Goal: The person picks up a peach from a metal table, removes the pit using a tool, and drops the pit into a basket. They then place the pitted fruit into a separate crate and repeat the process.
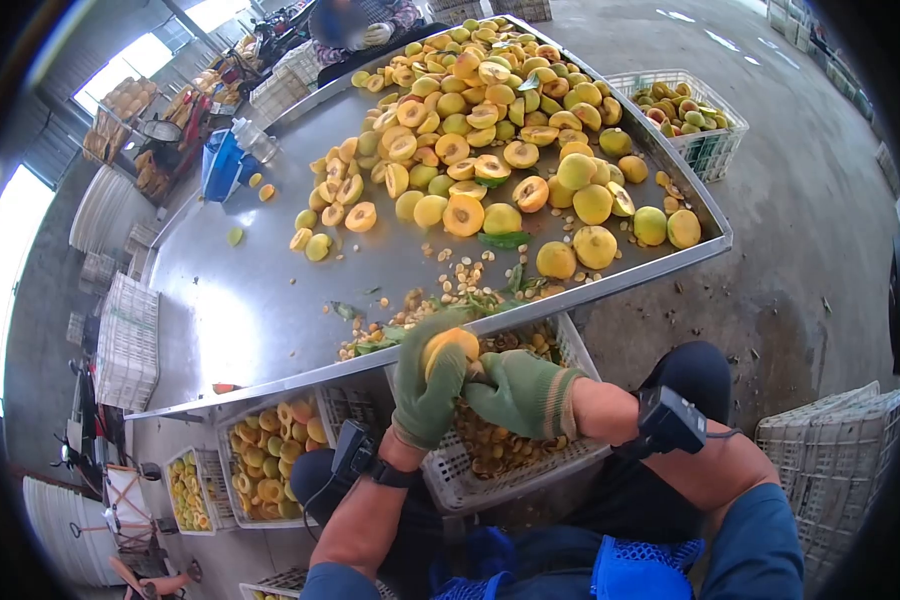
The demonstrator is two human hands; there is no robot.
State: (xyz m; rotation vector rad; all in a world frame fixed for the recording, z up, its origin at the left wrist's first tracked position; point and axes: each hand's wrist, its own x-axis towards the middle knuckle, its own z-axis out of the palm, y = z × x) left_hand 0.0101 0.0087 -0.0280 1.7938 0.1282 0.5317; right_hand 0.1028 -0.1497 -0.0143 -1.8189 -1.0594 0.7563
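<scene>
My left hand [428, 385], in a green knit glove, is wrapped round a yellow peach [452, 343] just off the table's front edge. My right hand [525, 393], gloved the same way, is closed with its fingertips close against the lower side of that peach. Whatever those fingers grip is hidden. Directly below both hands stands a white plastic crate [460, 492] with brown pits and scraps in it. On the metal table [232, 318], a heap of whole and halved peaches [460, 150] spreads ahead of me, with loose pits [465, 283] and green leaves near the edge.
Crates of peach halves [270, 455] stand under the table at left. A fruit-filled crate [685, 115] is beyond the right edge, and stacked crates [820, 450] are at lower right. A blue container [222, 165] sits on the table's left; another person [365, 30] is at the far side.
</scene>
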